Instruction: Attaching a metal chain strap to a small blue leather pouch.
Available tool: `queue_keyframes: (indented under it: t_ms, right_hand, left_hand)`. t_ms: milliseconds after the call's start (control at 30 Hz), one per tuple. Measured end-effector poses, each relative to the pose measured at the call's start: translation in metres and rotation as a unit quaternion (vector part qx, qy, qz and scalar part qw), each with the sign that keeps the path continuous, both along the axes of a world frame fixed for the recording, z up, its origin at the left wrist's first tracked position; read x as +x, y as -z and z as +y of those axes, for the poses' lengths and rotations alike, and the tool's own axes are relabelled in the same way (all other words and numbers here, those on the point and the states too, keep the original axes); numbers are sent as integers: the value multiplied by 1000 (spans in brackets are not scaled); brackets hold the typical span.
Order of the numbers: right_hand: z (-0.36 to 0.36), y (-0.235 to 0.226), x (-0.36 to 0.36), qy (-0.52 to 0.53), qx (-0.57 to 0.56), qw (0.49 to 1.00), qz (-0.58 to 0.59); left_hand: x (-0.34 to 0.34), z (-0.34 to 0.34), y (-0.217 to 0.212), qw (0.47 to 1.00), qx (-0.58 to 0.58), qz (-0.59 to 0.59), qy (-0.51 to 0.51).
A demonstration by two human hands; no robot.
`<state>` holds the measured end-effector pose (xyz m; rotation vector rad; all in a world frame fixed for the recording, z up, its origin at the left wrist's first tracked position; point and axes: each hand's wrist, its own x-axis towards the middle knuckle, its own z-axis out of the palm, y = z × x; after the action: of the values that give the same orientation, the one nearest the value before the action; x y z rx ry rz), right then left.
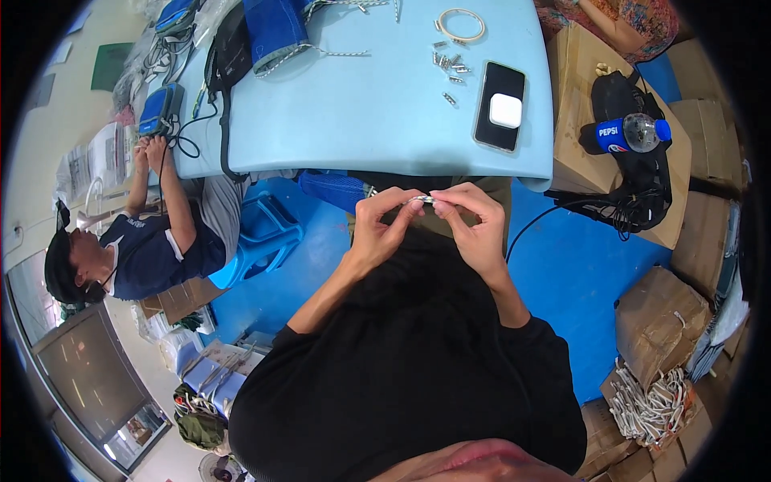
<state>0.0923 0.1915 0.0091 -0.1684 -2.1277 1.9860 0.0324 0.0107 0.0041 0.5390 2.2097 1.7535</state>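
Observation:
My left hand (385, 221) and my right hand (475, 221) meet just off the table's near edge, above my lap. Thumb and fingertips of both pinch a thin, light patterned cord (424, 199), with a small shiny bit on it that is too small to make out. Blue fabric (333, 187), apparently a bag, lies beside my left hand, partly under the table edge. On the light blue table (361, 120) ahead are several small metal pieces (454, 66), a pale ring (461, 26) and a black phone (487, 120) with a white case (505, 111) on it.
Another blue bag with drawcords (277, 40) lies on the table's far left. At left, a co-worker (161, 233) handles a blue pouch (161, 108). A drink bottle (634, 132) and black cables lie on a cardboard box (582, 120) at right. A blue stool (261, 233) stands left.

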Motion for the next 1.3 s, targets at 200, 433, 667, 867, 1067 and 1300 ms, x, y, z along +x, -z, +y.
queue_keyframes:
  t_ms: [200,433,667,867,1067,1300]
  right_hand:
    - [-6,1,-2,57,65,995,49]
    - [-5,-7,-3,58,128,989,56]
    - [-4,-9,-6,45,193,976,94]
    - [-8,-7,-6,54,167,980,96]
    - [-8,10,-4,63,46,997,28]
    - [-16,12,-1,-49,-125,990,-28]
  left_hand:
    - [2,-1,3,999,-14,30,30]
    - [2,3,-7,998,-37,35,40]
    - [-7,10,-14,945,-151,291,3]
    - [-10,8,-10,977,-86,188,53]
    - [-9,15,-17,986,-61,142,64]
    - [-13,13,-25,998,-30,8,52]
